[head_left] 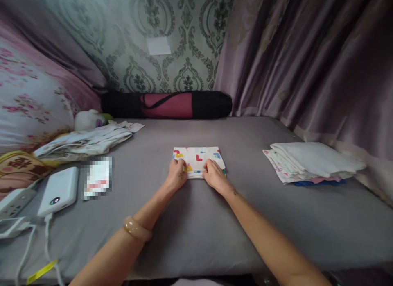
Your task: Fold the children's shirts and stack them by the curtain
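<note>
A folded white cloth (pixel 199 155) with red, yellow and blue prints lies flat in the middle of the grey bed sheet (pixel 196 220). Both hands grip its near edge, where several layers show. My left hand (pixel 177 173), its wrist below wearing a pale bangle, is closed with fingers curled on the left part of that edge. On the right part, my right hand (pixel 215 174) pinches the cloth with bent fingers. The fingertips are partly hidden by the hands.
Folded cloths (pixel 316 161) are stacked at the right. Loose crumpled cloths (pixel 89 140) lie at the left, near a white power bank (pixel 59 191), a power strip (pixel 16 202) and cables. A black and maroon rolled bag (pixel 167 105) lies along the patterned wall.
</note>
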`<act>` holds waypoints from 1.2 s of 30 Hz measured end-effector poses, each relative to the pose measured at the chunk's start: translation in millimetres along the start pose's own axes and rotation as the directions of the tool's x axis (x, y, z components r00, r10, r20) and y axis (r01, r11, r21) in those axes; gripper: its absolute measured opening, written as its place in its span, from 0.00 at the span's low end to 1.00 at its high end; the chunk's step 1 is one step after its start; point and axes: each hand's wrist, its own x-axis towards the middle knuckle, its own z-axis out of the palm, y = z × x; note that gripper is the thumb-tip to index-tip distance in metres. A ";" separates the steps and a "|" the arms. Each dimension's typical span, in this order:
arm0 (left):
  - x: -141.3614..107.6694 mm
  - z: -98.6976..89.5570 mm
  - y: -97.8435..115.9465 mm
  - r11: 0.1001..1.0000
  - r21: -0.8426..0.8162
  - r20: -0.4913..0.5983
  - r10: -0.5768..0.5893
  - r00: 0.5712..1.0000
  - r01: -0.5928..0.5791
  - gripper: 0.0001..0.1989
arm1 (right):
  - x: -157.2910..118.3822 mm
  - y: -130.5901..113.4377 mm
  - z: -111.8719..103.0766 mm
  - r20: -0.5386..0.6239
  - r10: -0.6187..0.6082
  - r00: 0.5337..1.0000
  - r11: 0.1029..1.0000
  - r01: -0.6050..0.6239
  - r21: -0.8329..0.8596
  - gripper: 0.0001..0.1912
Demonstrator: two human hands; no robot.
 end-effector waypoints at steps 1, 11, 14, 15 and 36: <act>-1.1 -1.9 1.1 0.998 0.055 0.015 0.020 1.000 -0.021 0.14 | -0.6 0.9 -3.1 0.015 0.000 1.000 1.000 0.000 -0.020 0.08; 15.2 -29.0 11.2 0.953 0.255 0.007 0.167 0.986 -0.163 0.13 | 20.7 20.6 -42.5 0.016 -0.237 0.971 0.971 0.236 0.045 0.16; 32.6 -15.3 25.9 0.937 0.261 -0.094 0.263 0.960 -0.231 0.16 | 38.8 15.7 -32.1 -0.023 -0.327 0.945 0.943 0.324 -0.076 0.23; 37.2 -7.7 29.7 0.926 0.276 -0.077 0.288 0.954 -0.258 0.17 | 43.1 13.4 -26.4 0.015 -0.356 0.934 0.927 0.355 -0.120 0.24; 43.2 35.4 13.3 0.927 0.372 -0.094 -0.007 0.996 0.042 0.37 | 43.7 12.6 12.3 -0.011 -0.053 0.999 0.958 0.048 -0.283 0.36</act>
